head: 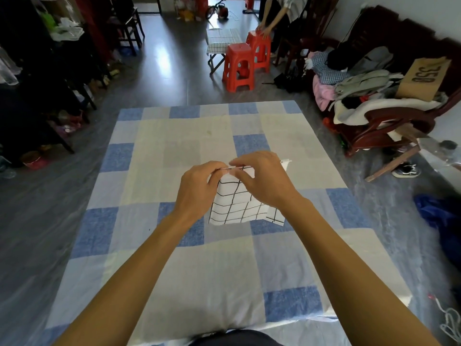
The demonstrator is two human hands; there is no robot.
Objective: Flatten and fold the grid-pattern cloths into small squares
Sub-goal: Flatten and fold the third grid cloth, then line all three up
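White cloth with a black grid pattern [239, 203], partly folded, at the middle of a blue-and-cream checked sheet [174, 141] that is spread over the grey floor [159, 78]. Both forearms reach in from the lower edge of the view. Left hand [197, 191] and right hand [262, 178] meet at the cloth's far edge, with fingers curled and pinching that edge close together; the right hand covers the far right part of the cloth. Below the hands the cloth shows several rows of grid squares, a second layer projects along its right side, and a white corner shows just beyond the right hand. Whether the near edge rests on the sheet or hangs just above it cannot be told. Background, far side of the room: two red plastic stools [238, 67], standing just beside each other, and next to them a small table [222, 41] covered with another grid-pattern fabric; a second person [274, 18] leans with both hands on the farther stool. Right: a dark wooden armchair [389, 121] piled with clothing and a cardboard box [421, 78]; a shoe [405, 171] lies on the floor near it.
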